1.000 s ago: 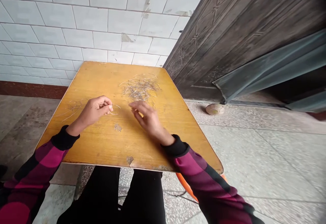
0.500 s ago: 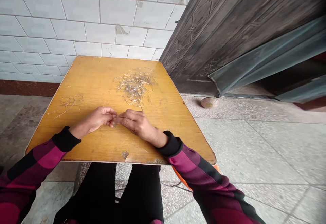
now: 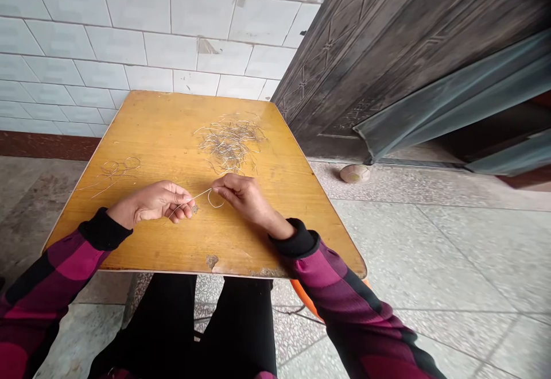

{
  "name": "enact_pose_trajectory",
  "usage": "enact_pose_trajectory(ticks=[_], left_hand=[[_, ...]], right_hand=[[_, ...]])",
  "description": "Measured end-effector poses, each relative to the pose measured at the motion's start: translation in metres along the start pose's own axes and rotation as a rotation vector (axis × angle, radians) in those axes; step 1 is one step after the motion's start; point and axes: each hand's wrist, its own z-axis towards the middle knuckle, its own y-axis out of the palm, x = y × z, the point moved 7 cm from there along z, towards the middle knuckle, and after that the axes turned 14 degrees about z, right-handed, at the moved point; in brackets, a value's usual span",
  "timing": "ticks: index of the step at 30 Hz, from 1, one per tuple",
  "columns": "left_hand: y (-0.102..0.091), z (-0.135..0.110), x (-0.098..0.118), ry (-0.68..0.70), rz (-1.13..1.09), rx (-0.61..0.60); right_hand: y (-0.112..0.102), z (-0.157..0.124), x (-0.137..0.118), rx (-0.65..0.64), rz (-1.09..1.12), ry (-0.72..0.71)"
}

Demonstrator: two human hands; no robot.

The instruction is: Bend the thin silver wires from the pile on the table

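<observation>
My left hand (image 3: 151, 202) and my right hand (image 3: 243, 195) both pinch one thin silvery wire (image 3: 205, 196) just above the yellow wooden table (image 3: 163, 132). The wire runs straight from the left fingers and curls into a small loop at the right fingertips. A loose heap of similar wire pieces (image 3: 229, 139) lies beyond my right hand at the table's middle back. A few wires bent into loops (image 3: 117, 169) lie at the table's left edge, beyond my left hand.
A white tiled wall (image 3: 142, 34) stands behind the table. A dark carved door (image 3: 400, 51) is on the right. A small round object (image 3: 353, 173) lies on the speckled floor by the doorstep. An orange seat edge (image 3: 306, 301) shows below the table.
My hands first came together at the table's front, then drew slightly apart, and the wire with its loop now stretches between them. The camera dropped a little.
</observation>
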Motion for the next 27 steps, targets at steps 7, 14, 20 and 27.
enact_pose_trajectory(ticks=[7,14,20,27], left_hand=[[-0.009,0.001,0.001,0.02,-0.054,0.091],[-0.016,0.001,0.007,0.095,-0.223,0.174],[-0.011,0.001,0.008,0.073,-0.307,0.123],[-0.017,-0.003,0.015,0.123,-0.481,0.261]], right_hand=[[-0.004,-0.001,0.019,0.059,0.158,0.16],[0.017,-0.009,0.045,0.103,0.822,0.545],[0.025,-0.013,0.047,0.177,1.003,0.624],[0.037,-0.014,0.042,0.11,1.046,0.579]])
